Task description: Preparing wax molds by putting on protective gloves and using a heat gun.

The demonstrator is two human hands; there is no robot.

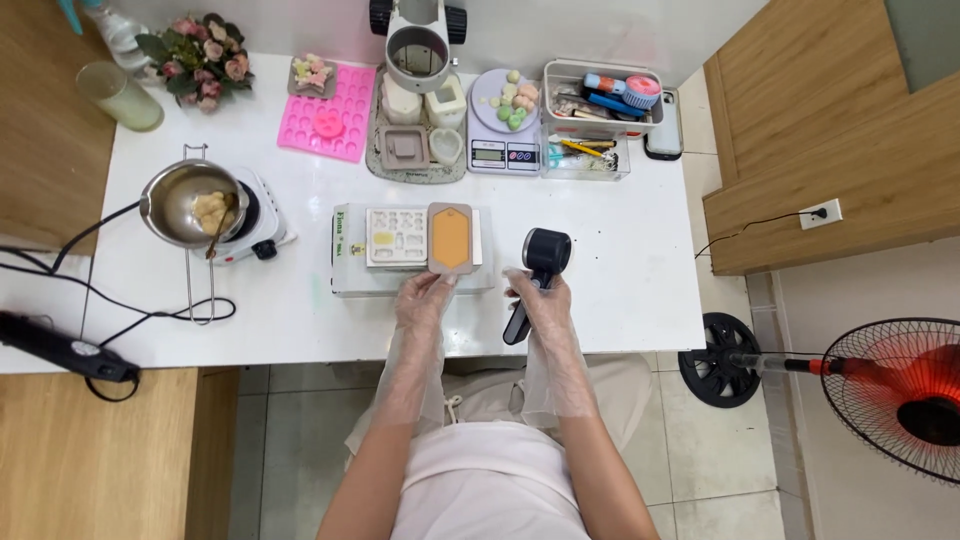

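Both my hands wear clear plastic gloves. My right hand (pixel 541 300) grips the handle of a black heat gun (pixel 541 262) whose round nozzle end points up and away, just right of a flat white box (pixel 345 270). My left hand (pixel 424 297) rests at the box's front edge, fingertips touching below a grey mould filled with orange wax (pixel 450 238). A white mould with several small cavities (pixel 396 237) lies beside it on the box.
A steel pot (pixel 185 203) with pale chunks sits on a small hotplate at left. Behind are a pink silicone mould (pixel 330 112), a kitchen scale with coloured pieces (pixel 504 125), a tool box (pixel 598 105), a flower bunch (pixel 200 55) and a red fan (pixel 895 385) on the floor.
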